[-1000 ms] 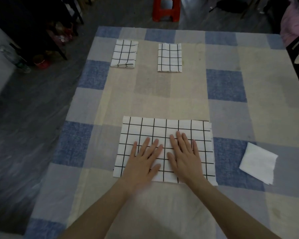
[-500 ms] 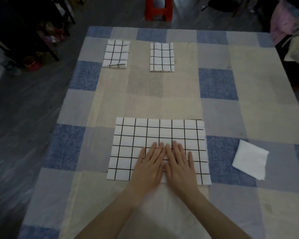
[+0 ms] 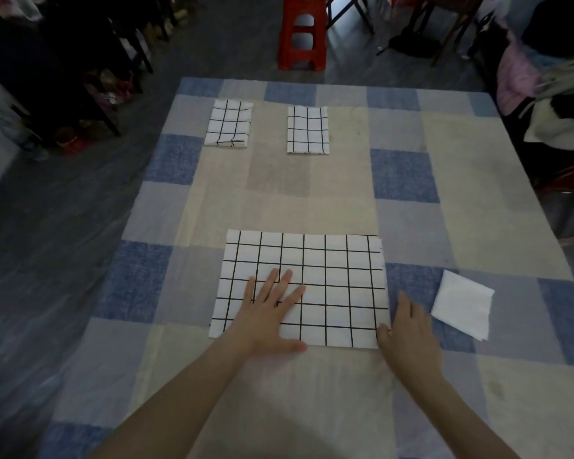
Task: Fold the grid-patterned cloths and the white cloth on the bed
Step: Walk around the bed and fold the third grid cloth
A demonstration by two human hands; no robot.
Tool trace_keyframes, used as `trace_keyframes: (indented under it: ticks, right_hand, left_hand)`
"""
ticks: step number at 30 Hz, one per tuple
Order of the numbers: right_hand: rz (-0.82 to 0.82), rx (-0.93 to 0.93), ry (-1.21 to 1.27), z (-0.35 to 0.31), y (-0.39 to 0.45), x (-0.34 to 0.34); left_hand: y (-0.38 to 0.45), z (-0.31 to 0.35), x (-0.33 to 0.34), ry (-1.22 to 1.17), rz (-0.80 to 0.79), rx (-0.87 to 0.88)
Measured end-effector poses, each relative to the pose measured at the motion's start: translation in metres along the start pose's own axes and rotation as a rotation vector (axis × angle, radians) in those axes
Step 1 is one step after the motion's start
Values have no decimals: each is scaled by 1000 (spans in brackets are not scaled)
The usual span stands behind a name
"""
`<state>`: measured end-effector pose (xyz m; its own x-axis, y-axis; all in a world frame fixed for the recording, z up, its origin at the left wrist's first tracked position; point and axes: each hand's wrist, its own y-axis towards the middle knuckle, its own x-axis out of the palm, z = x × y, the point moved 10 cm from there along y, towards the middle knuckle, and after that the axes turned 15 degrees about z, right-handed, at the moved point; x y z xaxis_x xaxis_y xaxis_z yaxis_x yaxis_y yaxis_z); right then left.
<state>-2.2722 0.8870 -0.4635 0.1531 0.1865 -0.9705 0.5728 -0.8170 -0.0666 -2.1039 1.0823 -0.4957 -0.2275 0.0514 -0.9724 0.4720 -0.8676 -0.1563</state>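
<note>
A large grid-patterned cloth (image 3: 328,270) lies flat as a rectangle on the near middle of the bed (image 3: 478,193). My left hand (image 3: 272,313) presses flat on its near left part, fingers spread. My right hand (image 3: 410,329) lies on the sheet just off the cloth's right edge, and its thumb touches the near right corner. Two smaller folded grid cloths lie at the far side, one on the left (image 3: 228,123) and one nearer the middle (image 3: 308,130). A folded white cloth (image 3: 463,303) sits to the right of my right hand.
The bed's left edge drops to a dark floor. A red plastic stool (image 3: 301,34) stands beyond the far edge. Dark furniture (image 3: 63,61) with small items stands at the far left, and a pile of clothes (image 3: 544,94) at the far right.
Both hands lay side by side on the cloth's middle. My right hand has slid off to the cloth's right near corner; my left hand has shifted slightly left and stays flat.
</note>
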Motion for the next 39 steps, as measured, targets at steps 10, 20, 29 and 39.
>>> trace_keyframes:
  ticks: [10,20,29,39]
  right_hand:
    - [-223,411,360,5,0,2]
    - [-172,194,907,-67,15,-61]
    - [-603,-377,945,-149,-6,-169]
    - [117,-318,320,-118,85,-221]
  left_hand:
    - [5,3,1,80,-146,-46]
    - [36,-3,-83,-282,-107,-207]
    - [59,3,-158,-976,-83,-319]
    - [57,-27,-212,-967,238,-335]
